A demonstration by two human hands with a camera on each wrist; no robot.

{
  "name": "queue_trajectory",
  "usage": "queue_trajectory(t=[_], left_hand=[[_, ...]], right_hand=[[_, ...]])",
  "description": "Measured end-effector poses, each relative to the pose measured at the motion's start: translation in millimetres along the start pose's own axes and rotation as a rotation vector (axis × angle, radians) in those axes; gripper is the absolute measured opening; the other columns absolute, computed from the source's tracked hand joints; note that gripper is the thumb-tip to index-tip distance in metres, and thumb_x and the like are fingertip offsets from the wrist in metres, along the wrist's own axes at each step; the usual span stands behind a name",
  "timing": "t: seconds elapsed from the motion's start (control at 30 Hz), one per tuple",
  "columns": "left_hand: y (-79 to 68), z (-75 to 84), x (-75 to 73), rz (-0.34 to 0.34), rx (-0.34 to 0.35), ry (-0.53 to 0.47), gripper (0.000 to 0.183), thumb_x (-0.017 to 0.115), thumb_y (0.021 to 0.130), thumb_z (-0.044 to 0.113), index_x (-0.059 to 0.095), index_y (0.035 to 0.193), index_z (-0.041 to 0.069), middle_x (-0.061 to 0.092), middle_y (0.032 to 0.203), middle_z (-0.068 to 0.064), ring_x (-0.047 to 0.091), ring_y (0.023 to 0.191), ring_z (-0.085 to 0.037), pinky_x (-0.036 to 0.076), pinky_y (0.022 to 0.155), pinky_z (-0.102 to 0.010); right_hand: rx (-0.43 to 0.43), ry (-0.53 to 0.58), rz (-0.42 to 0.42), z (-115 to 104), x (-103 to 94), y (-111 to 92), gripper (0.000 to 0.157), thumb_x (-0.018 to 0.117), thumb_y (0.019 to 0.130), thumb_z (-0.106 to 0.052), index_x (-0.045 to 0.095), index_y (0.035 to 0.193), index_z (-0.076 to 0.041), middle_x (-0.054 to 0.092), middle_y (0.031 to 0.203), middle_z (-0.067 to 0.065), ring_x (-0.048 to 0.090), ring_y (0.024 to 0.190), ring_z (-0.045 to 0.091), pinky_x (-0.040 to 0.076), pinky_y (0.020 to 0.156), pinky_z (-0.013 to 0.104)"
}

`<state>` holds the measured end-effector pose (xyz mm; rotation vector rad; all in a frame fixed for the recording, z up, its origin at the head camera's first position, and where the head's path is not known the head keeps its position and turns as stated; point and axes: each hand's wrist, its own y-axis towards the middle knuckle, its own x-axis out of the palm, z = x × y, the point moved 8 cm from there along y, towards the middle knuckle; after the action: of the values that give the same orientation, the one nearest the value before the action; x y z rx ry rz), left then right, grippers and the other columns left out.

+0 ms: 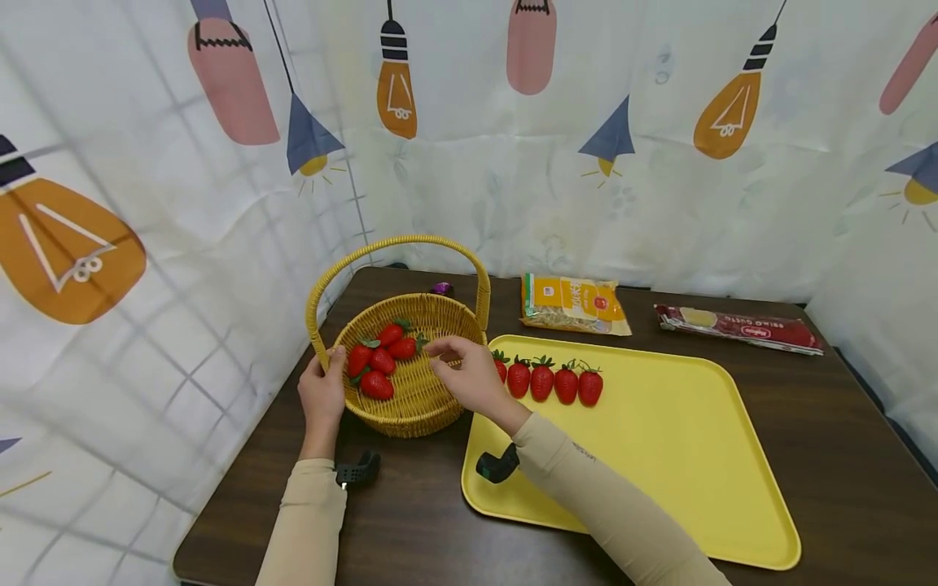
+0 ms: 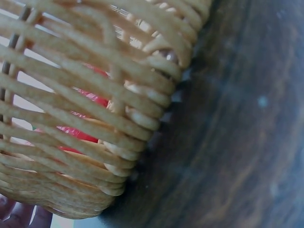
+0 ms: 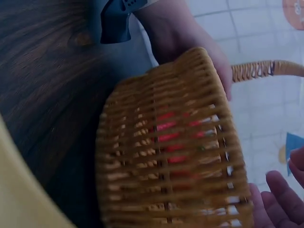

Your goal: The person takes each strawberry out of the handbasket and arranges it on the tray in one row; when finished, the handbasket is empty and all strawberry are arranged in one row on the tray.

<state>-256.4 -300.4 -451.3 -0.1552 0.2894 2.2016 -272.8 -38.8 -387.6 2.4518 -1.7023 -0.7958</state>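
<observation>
A yellow woven basket (image 1: 410,419) with a tall arched handle stands on the table. Several red strawberries (image 1: 377,385) lie in its left half; in both wrist views they show only as red patches through the weave. My left hand (image 1: 322,395) grips the basket's left rim beside the foot of the handle. Over the basket's right side hangs my right hand (image 1: 476,376), its fingers loosely bent with nothing seen between them. Its fingertips come close to the rightmost strawberry in the basket. In the right wrist view, the fingers (image 3: 280,197) are spread beside the rim.
A yellow tray (image 1: 659,439) lies right of the basket, with a row of several strawberries (image 1: 542,380) along its far left part. Behind it are a yellow food packet (image 1: 575,305) and a red packet (image 1: 740,327). A small purple item (image 1: 442,288) sits behind the basket.
</observation>
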Motion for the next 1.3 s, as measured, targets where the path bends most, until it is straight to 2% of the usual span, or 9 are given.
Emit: queue_trajectory(t=[0.17, 0.4, 0.6, 0.73, 0.9, 0.97, 1.17, 1.3], left_hand=[[-0.3, 0.6, -0.9, 0.006, 0.001, -0.006, 0.029, 0.058, 0.097, 0.030, 0.062, 0.104, 0.002, 0.051, 0.087, -0.003, 0.042, 0.079, -0.019, 0.034, 0.072, -0.030], [0.2, 0.9, -2.5, 0.019, 0.025, 0.013, 0.028, 0.059, 0.097, 0.030, 0.063, 0.103, 0.003, 0.055, 0.091, -0.007, 0.044, 0.083, -0.019, 0.036, 0.073, -0.030], [0.9, 0.0, -1.5, 0.010, 0.022, 0.023, 0.029, 0.059, 0.096, 0.031, 0.063, 0.104, 0.003, 0.056, 0.094, -0.009, 0.044, 0.084, -0.019, 0.036, 0.074, -0.030], [1.2, 0.1, -1.7, 0.013, 0.022, 0.018, 0.028, 0.059, 0.096, 0.030, 0.063, 0.103, 0.003, 0.053, 0.089, -0.008, 0.043, 0.081, -0.019, 0.035, 0.072, -0.030], [1.7, -0.6, -3.2, 0.016, 0.019, 0.019, 0.028, 0.060, 0.096, 0.031, 0.063, 0.100, 0.004, 0.051, 0.085, -0.006, 0.043, 0.079, -0.019, 0.035, 0.069, -0.030], [2.0, -0.7, -2.8, 0.019, 0.024, 0.017, 0.028, 0.059, 0.096, 0.032, 0.062, 0.099, 0.004, 0.050, 0.084, -0.005, 0.042, 0.079, -0.019, 0.034, 0.069, -0.030], [2.3, -1.4, -1.9, 0.021, 0.033, 0.015, 0.030, 0.060, 0.096, 0.033, 0.062, 0.099, 0.004, 0.050, 0.084, -0.005, 0.042, 0.079, -0.018, 0.034, 0.070, -0.030], [2.4, -3.2, -1.6, 0.022, 0.025, 0.025, 0.029, 0.059, 0.096, 0.033, 0.062, 0.098, 0.004, 0.050, 0.083, -0.005, 0.043, 0.079, -0.019, 0.034, 0.069, -0.030]], right_hand=[[0.040, -0.013, -0.089, 6.5, 25.0, 15.6, 0.021, 0.063, 0.094, -0.014, 0.068, 0.114, -0.007, 0.069, 0.110, 0.006, 0.063, 0.095, 0.016, 0.051, 0.078, 0.027], [0.127, -0.002, -0.187, 17.7, 50.9, 33.6, 0.024, 0.065, 0.093, -0.016, 0.069, 0.114, -0.006, 0.069, 0.108, 0.002, 0.063, 0.094, 0.012, 0.050, 0.081, 0.026], [0.156, -0.030, -0.252, 18.9, 69.7, 40.5, 0.025, 0.067, 0.092, -0.019, 0.070, 0.114, -0.007, 0.068, 0.106, -0.001, 0.061, 0.093, 0.010, 0.049, 0.079, 0.024], [0.190, -0.036, -0.283, 19.9, 77.3, 43.5, 0.025, 0.067, 0.092, -0.019, 0.070, 0.115, -0.009, 0.067, 0.106, -0.003, 0.061, 0.092, 0.010, 0.050, 0.078, 0.024], [0.311, 0.136, -0.329, 28.1, 86.1, 47.1, 0.028, 0.069, 0.091, -0.013, 0.066, 0.118, -0.004, 0.067, 0.104, 0.001, 0.066, 0.093, 0.022, 0.054, 0.081, 0.033], [0.341, 0.174, -0.344, 30.2, 87.6, 47.4, 0.030, 0.069, 0.090, -0.011, 0.065, 0.119, -0.003, 0.067, 0.104, 0.003, 0.066, 0.095, 0.026, 0.054, 0.083, 0.037], [0.347, 0.085, -0.397, 33.7, 93.5, 48.9, 0.035, 0.071, 0.089, -0.013, 0.064, 0.122, -0.004, 0.066, 0.112, 0.007, 0.065, 0.094, 0.021, 0.055, 0.082, 0.036], [0.395, 0.107, -0.403, 37.4, 96.5, 48.6, 0.039, 0.072, 0.088, -0.011, 0.062, 0.125, -0.003, 0.064, 0.116, 0.011, 0.064, 0.094, 0.021, 0.054, 0.082, 0.038]])
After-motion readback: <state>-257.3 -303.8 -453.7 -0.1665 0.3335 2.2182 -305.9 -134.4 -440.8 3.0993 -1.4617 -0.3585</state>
